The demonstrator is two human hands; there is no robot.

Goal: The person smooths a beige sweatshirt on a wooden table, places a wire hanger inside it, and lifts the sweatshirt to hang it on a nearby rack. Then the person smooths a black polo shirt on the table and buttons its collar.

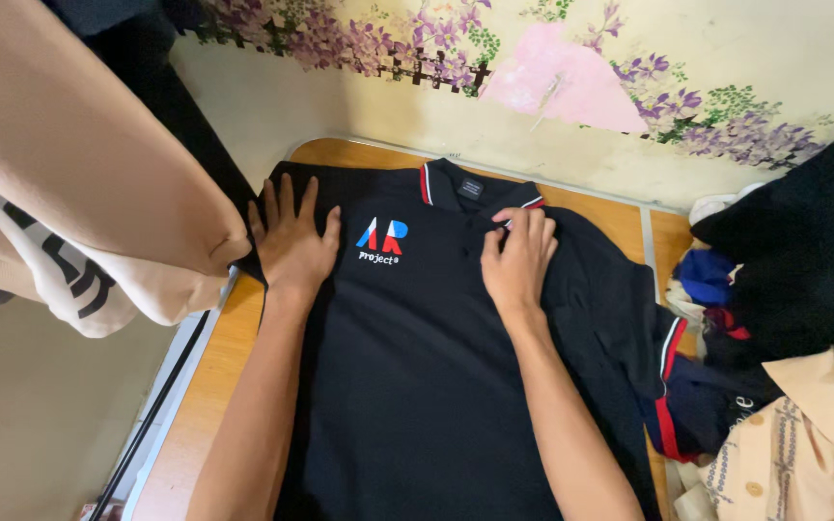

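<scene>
Polo shirt (pixel 436 386), black and smooth-knit, lies face up on a wooden table (pixel 207 386), its collar toward the wall and its hem cut off by the lower edge of the view. The collar carries thin red and white stripes, and a small dark label sits inside the neck. On the chest, just beside the placket, is a small emblem of red, blue and white shapes over a short line of white lettering.

The left hand (pixel 291 246) lies flat on the shirt's shoulder, fingers spread wide, holding nothing, only pressing the cloth down. The right hand (pixel 518 260) rests at the placket just below the collar, fingers curled in and pinching at the fabric there; what sits under the fingertips is hidden, so I cannot tell whether it is a button. One sleeve, trimmed red and white at the cuff, hangs off the far side of the shirt and is partly buried.

Beside that sleeve a heap of clothes (pixel 784 328) piles up: black, blue, white and a cream piece with a patterned strip and buttons, their shapes hard to separate. On the shirt's other side a beige garment (pixel 79 164) with black markings hangs into view, cut off at the top. Behind the collar rises a wall (pixel 552 87) with purple flower wallpaper and a torn pink patch.
</scene>
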